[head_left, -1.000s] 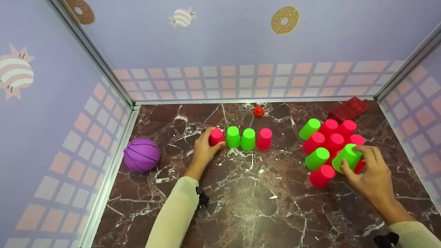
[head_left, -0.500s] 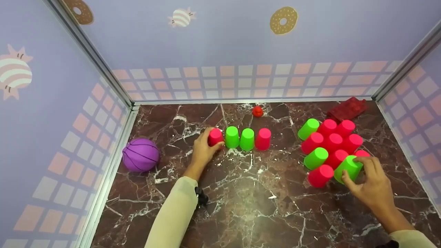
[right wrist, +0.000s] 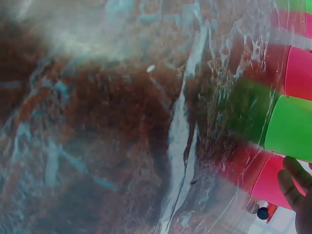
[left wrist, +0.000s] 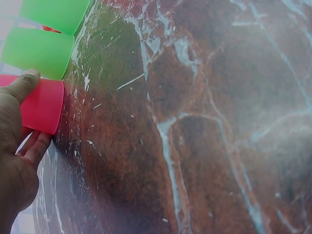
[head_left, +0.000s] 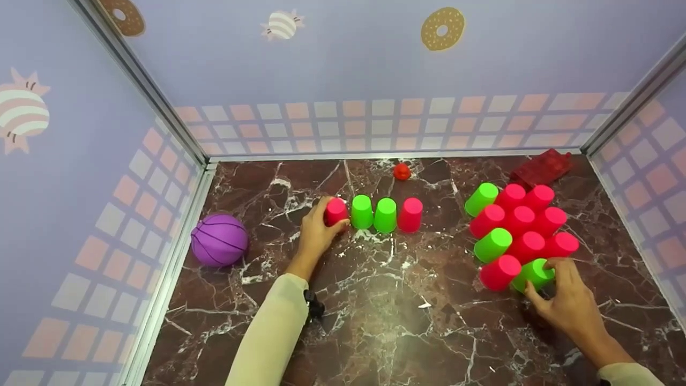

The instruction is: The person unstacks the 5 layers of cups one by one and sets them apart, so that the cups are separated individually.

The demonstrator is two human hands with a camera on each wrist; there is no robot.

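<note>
My left hand (head_left: 315, 236) grips a pink cup (head_left: 336, 211) at the left end of a short row, thumb on its near side. Two green cups (head_left: 362, 212) and another pink cup (head_left: 410, 215) continue that row. All stand upside down. On the right, my right hand (head_left: 571, 300) holds a green cup (head_left: 532, 275) between thumb and fingers, at the near end of a cluster of pink and green cups. It sits close beside a pink cup (head_left: 500, 272). In the right wrist view, the green cup (right wrist: 291, 127) shows its rim low at the table surface.
A purple ball (head_left: 220, 240) lies at the left. Near the back wall is a small red object (head_left: 402, 171). A dark red, translucent block-like object (head_left: 542, 167) lies behind the cluster. Walls with metal edging enclose the marbled table (head_left: 396, 321) at the back and sides.
My right hand has brought the green cup toward me and lower, to the cluster's near edge, uncovering pink cups behind it. My left hand stays on its pink cup.
</note>
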